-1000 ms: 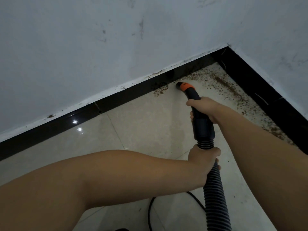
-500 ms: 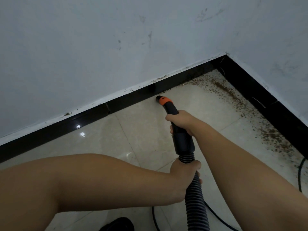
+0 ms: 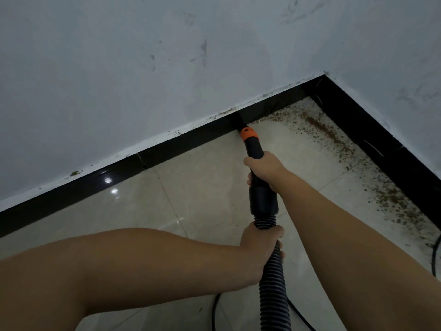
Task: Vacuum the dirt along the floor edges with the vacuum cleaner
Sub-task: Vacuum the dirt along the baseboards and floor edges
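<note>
At skirting (image 3: 181, 142), back wall: nozzle (image 3: 248, 133) tip now raised onto black strip, off floor tile where it sat half second ago; likely chasing specks on ledge. Dirt (image 3: 334, 139) toward corner remains. Right hand (image 3: 262, 168) clamped round wand, left hand (image 3: 260, 240) gripping ribbed hose (image 3: 274, 290), arms extended.

Can't really make out the nozzle tip (image 3: 237, 120), it's black against the black baseboard (image 3: 167, 146) so the two just blend together. My right hand (image 3: 263, 170) covers the middle of the wand (image 3: 255, 149), and my left hand (image 3: 261, 244) hides the top stretch of ribbed hose (image 3: 274, 295), which runs off the bottom edge. The power cord (image 3: 436, 259) gets cut off at the right edge too.
</note>
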The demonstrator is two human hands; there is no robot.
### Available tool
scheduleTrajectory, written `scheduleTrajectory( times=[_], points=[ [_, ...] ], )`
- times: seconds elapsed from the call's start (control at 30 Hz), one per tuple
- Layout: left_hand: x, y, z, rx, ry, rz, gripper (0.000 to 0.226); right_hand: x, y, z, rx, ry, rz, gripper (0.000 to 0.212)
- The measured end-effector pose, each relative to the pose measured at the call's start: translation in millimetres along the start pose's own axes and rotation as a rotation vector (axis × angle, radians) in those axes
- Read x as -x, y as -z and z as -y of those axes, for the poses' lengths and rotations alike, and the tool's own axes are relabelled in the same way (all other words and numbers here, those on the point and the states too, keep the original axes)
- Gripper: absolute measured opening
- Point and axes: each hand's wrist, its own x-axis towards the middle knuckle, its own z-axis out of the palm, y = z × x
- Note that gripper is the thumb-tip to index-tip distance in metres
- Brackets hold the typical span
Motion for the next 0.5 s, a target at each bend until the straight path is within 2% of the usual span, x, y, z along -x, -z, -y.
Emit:
scheduleTrajectory(
  times=[0.13,0.37,0.5],
  points=[
    [-18.9,-7.7,-5.9,-0.038,-0.010,-0.005,0.017,-14.6,17.4,4.3,0.008,-0.003,-0.047,0.026],
    [-33.6,-21.1,-27.1,-0.018,0.018,0.123,0.015,-31.4,45.4,13.3,0.017,-0.013,-0.087,0.028],
    [-31.2,-26.6,-26.6,-0.029,0.026,0.109,0.016,-30.1,49.1,13.2,0.015,-0.018,-0.068,0.031]
  ],
)
